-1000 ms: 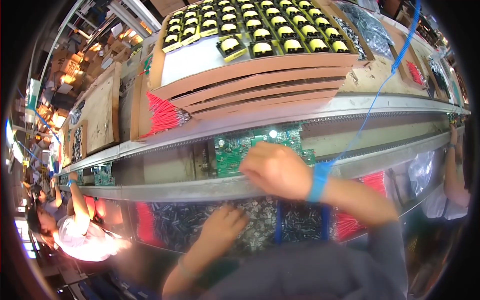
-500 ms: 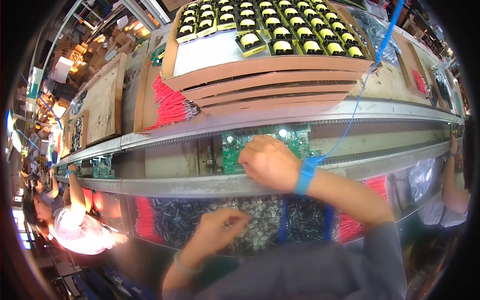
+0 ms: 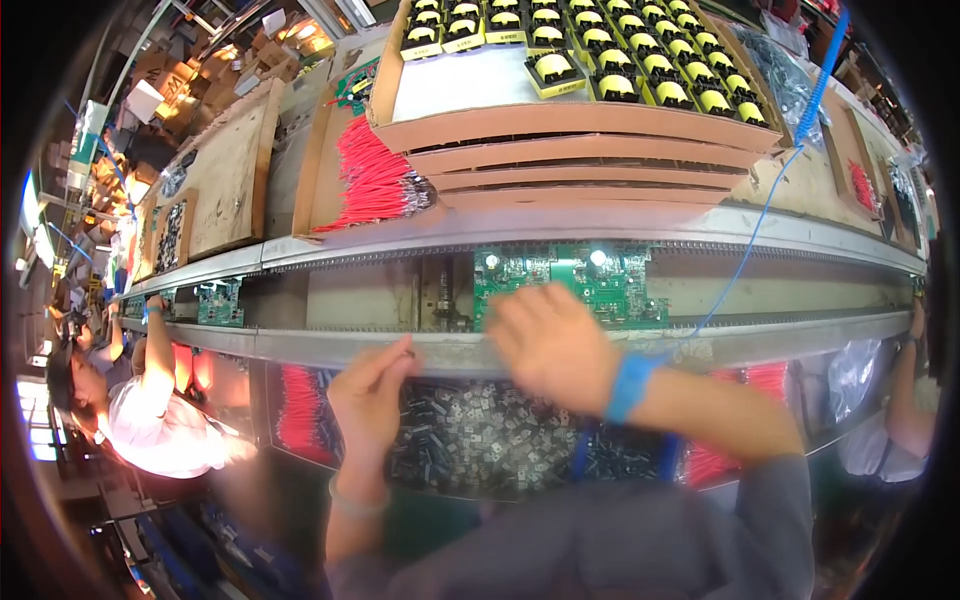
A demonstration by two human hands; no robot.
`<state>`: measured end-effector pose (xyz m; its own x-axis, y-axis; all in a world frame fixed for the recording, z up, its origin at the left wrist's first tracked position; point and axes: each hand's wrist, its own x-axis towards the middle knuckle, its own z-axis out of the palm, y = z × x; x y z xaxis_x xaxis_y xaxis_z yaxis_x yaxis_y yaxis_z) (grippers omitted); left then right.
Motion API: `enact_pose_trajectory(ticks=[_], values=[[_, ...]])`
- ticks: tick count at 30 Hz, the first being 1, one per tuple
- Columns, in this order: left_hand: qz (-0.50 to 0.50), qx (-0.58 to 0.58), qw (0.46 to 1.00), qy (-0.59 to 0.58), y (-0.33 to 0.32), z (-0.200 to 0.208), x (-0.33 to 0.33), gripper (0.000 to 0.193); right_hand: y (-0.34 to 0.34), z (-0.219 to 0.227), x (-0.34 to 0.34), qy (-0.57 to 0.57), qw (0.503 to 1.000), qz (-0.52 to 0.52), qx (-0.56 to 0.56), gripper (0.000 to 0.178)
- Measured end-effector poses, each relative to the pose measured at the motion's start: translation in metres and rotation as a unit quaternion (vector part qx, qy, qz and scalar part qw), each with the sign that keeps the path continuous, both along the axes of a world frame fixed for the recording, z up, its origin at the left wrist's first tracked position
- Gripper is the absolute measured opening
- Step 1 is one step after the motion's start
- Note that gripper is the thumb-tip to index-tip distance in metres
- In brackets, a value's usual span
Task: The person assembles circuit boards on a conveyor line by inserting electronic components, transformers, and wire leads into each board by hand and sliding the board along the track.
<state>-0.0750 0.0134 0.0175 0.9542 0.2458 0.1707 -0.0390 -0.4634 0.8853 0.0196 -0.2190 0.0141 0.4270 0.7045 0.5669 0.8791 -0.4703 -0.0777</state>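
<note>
A green circuit board with many small parts lies between the two metal rails of the line. My right hand, with a blue strap at the wrist, reaches over the near rail to the board's front edge. Its fingers are stretched out and a little blurred, with nothing seen in them. To the left, my left hand is raised above the parts tray by the near rail, thumb and fingertips pinched. A tiny dark thing shows at the fingertips, too small to name. Below both hands lie loose silvery and black components.
Beyond the far rail stand stacked cardboard trays of yellow-and-black transformers, beside a bundle of red wires. A blue cord runs to my right wrist. Co-workers sit left and right; another board stands leftward.
My right hand has drawn back toward the near rail, and its curled fingers have straightened. My left hand has risen leftward from over the components. The whole view has shifted slightly.
</note>
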Motion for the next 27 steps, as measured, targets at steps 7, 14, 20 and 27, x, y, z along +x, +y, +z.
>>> enact_pose_trajectory(ticks=[7,14,20,27], values=[[-0.068,-0.130,0.987,0.069,-0.017,-0.009,0.031,0.014,0.074,-0.042,-0.084,0.197,0.962,0.178,-0.057,0.014],[-0.181,0.097,0.978,-0.024,-0.039,-0.011,0.058,0.010,0.104,-0.062,-0.081,0.218,0.953,0.185,-0.100,0.018],[-0.183,0.135,0.973,-0.020,-0.040,-0.017,0.062,0.009,0.100,-0.061,-0.081,0.221,0.950,0.187,-0.113,0.021],[-0.190,0.129,0.972,-0.037,-0.040,-0.019,0.062,0.010,0.025,-0.001,-0.077,0.324,0.928,0.179,-0.046,0.020]])
